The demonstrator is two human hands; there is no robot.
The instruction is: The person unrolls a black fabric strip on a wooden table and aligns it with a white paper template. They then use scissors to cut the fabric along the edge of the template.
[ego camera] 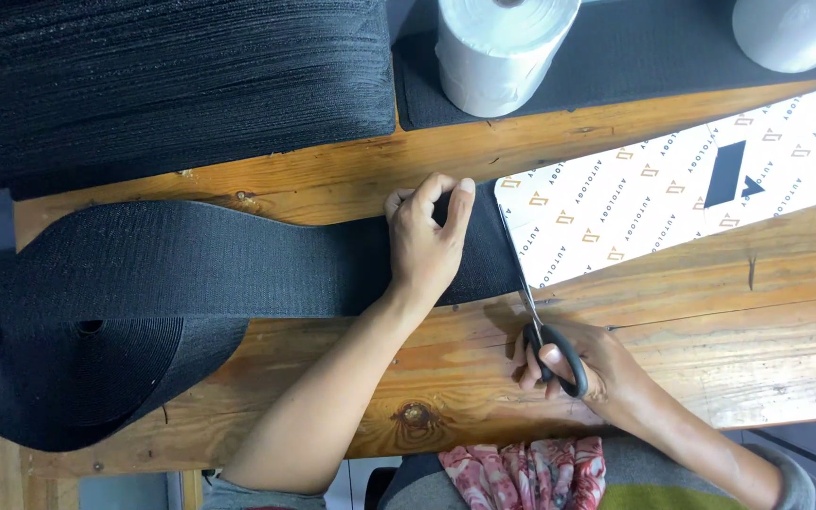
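Fingers (453, 203) pinning black band (238, 260) edge, scissors (533, 316) alongside

Free room: bare wooden table (729, 312) along the near right, from the scissors (533, 302) outward; a narrow strip of bare wood between the stack of black fabric (172, 85) and the black band (219, 260).

Obstacles: fabric stack, far left; big black roll (59, 378), near left; white roll (498, 52) and a second white roll (795, 28), far edge; printed white card (672, 189) slanting across the right; left hand (427, 241) pressing the band just beside the card's edge; right hand (578, 368) in the scissors' handles, blades along that edge.
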